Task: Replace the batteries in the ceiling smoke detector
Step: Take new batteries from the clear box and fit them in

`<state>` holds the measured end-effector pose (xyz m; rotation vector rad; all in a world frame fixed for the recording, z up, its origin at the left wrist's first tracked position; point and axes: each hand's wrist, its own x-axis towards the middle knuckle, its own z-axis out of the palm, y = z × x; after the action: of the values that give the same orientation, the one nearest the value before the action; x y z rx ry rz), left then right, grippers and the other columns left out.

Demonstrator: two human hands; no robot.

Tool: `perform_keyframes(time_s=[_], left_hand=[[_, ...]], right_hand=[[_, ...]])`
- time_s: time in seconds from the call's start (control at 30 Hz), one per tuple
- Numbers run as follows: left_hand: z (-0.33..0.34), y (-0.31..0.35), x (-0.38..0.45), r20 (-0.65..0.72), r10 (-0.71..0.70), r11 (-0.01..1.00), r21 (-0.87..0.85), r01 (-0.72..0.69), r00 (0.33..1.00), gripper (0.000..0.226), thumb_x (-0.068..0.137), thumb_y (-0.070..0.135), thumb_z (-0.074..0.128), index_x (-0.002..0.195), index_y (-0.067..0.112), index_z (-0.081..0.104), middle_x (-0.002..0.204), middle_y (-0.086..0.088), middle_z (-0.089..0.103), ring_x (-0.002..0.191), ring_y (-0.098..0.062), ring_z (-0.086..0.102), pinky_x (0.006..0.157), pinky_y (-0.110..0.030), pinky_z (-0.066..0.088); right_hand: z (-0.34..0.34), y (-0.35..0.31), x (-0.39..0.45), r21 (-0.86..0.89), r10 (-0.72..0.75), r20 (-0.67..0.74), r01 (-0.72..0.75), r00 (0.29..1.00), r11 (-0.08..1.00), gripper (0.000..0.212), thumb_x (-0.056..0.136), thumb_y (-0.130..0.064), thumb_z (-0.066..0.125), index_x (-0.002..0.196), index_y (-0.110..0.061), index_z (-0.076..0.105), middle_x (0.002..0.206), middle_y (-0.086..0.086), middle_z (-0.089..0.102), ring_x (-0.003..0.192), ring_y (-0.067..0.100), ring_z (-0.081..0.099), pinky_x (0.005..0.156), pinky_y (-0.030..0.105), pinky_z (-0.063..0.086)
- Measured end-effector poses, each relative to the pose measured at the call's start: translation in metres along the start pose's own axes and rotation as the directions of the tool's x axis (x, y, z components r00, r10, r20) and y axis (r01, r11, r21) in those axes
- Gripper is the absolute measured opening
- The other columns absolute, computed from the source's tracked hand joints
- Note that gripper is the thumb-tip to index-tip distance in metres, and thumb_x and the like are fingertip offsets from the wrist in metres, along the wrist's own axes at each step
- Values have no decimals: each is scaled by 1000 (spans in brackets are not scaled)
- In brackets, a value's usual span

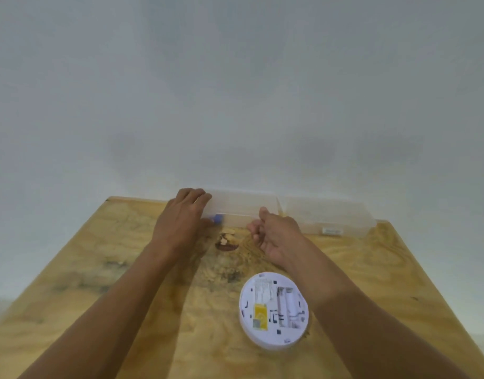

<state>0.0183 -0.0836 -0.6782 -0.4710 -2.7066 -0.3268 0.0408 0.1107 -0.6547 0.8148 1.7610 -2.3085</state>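
Observation:
A round white smoke detector (273, 310) lies back side up on the wooden table (126, 283), just beside my right forearm. It has a yellow label, and its battery bay (288, 307) is uncovered, but blur hides what is inside. At the table's far edge stands a translucent plastic box (241, 212). My left hand (180, 220) grips its left end, fingers over the rim. A small blue object (218, 218) shows by the thumb. My right hand (273, 233) is at the box's front right corner with curled fingers, and I cannot make out whether they hold anything.
A second translucent box (328, 217) stands to the right of the first, with a small white cylinder (332, 231) lying in it. A dark knot (225, 244) marks the wood between my hands. A plain pale wall rises right behind the table.

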Motion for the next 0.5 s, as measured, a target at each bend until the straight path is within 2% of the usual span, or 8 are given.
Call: perform_keyframes(time_s=[0.23, 0.4, 0.5], left_hand=[[2, -8, 3, -9, -4, 998, -65, 3, 1000, 56, 88, 33, 73, 137, 12, 58, 141, -5, 57, 133, -30, 44, 102, -43, 43], [1, -13, 5, -14, 10, 997, -83, -11, 1000, 59, 87, 40, 73, 138, 14, 57, 143, -2, 57, 132, -28, 44, 102, -42, 43], [-1, -18, 6, -10, 11, 993, -113, -13, 1000, 63, 85, 45, 73, 139, 17, 57, 144, -1, 56, 132, -26, 45, 103, -41, 41]], right_hand=[[-2, -6, 0, 0, 76, 30, -76, 997, 997, 25, 103, -20, 49, 113, 1, 58, 63, 9, 58, 43, 8, 44, 30, 13, 34], [5, -6, 0, 21, 97, 56, -98, 994, 995, 35, 102, -21, 51, 126, 5, 55, 59, 11, 63, 33, 6, 47, 30, 13, 36], [27, -1, -12, -13, 110, 117, -109, 987, 994, 28, 100, -21, 57, 105, 6, 60, 67, 12, 66, 43, 8, 48, 33, 13, 39]])
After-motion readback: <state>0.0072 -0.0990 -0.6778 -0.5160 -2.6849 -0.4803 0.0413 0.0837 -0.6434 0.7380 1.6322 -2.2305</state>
